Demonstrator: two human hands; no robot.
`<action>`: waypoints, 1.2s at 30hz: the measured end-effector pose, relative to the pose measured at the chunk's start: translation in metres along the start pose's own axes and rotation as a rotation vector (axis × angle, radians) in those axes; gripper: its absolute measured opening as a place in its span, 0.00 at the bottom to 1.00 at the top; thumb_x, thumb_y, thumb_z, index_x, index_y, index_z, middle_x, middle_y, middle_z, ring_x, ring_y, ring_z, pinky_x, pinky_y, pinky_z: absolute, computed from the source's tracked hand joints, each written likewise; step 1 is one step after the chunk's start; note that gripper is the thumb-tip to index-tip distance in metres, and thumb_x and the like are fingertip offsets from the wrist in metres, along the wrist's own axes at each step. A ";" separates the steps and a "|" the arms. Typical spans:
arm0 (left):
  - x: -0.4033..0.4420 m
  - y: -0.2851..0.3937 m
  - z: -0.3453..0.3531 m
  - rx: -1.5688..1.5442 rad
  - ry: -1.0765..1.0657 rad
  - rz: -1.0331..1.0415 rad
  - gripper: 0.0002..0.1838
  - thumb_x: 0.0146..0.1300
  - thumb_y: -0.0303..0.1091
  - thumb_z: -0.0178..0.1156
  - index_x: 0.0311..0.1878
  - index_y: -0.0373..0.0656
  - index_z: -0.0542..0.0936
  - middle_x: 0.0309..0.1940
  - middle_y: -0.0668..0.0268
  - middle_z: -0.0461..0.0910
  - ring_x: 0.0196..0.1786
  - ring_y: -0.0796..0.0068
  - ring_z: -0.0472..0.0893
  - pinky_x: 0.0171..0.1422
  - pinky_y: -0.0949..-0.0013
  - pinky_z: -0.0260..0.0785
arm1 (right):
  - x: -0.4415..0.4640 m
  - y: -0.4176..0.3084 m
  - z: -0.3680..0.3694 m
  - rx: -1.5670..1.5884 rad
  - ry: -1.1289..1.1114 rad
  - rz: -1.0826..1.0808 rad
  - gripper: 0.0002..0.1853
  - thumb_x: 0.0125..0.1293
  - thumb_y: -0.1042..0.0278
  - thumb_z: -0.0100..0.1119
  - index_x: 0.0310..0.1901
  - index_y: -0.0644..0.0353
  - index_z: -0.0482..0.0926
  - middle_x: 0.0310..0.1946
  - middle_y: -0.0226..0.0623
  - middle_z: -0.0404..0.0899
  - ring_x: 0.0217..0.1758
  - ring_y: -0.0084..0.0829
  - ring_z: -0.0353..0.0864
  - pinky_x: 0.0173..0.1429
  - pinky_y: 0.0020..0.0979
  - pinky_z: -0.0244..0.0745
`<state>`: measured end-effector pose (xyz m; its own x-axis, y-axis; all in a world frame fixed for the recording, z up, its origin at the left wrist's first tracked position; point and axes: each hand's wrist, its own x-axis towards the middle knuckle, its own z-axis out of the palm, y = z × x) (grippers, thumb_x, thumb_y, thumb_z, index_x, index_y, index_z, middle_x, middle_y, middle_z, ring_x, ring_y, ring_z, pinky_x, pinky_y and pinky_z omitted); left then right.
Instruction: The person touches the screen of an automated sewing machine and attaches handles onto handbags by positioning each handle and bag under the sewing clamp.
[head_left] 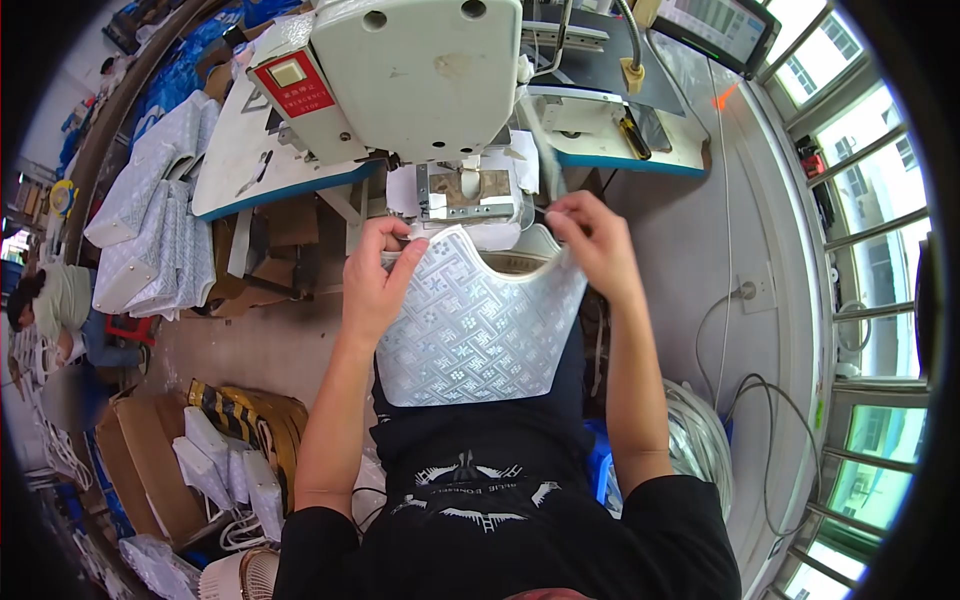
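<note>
And there's your left hand [380, 285], thumb and fingers pinched tight on the upper left corner of the silver patterned bag [480, 325]! The bag spreads above your lap, off the front edge of the sewing table [225, 180], just before the clamp frame [440, 203]. Your right hand [598, 245] is at the bag's other top corner, fingers curled in, though blur hides what they grip. A yellow-and-black tool [634, 137] lies near the table's front right corner.

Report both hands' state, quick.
Left hand: closed, holding bag by a top corner.
Right hand: at bag's opposite top corner; grip can't be told.
</note>
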<state>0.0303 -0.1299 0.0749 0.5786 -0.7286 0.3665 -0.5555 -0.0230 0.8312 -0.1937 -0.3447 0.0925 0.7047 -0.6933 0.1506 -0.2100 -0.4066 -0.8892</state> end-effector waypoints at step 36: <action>0.004 0.052 0.021 0.476 -0.101 0.375 0.21 0.67 0.52 0.72 0.53 0.48 0.84 0.35 0.65 0.88 0.37 0.59 0.86 0.42 0.58 0.74 | 0.106 -0.050 0.032 -0.016 0.125 -0.209 0.14 0.71 0.64 0.68 0.50 0.63 0.79 0.38 0.36 0.87 0.42 0.26 0.89 0.43 0.33 0.83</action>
<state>-0.0093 -0.1481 0.1110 0.2457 -0.8071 0.5369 -0.9294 -0.0387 0.3671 -0.0872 -0.3792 0.1391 0.6451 -0.6608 0.3836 -0.0801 -0.5578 -0.8261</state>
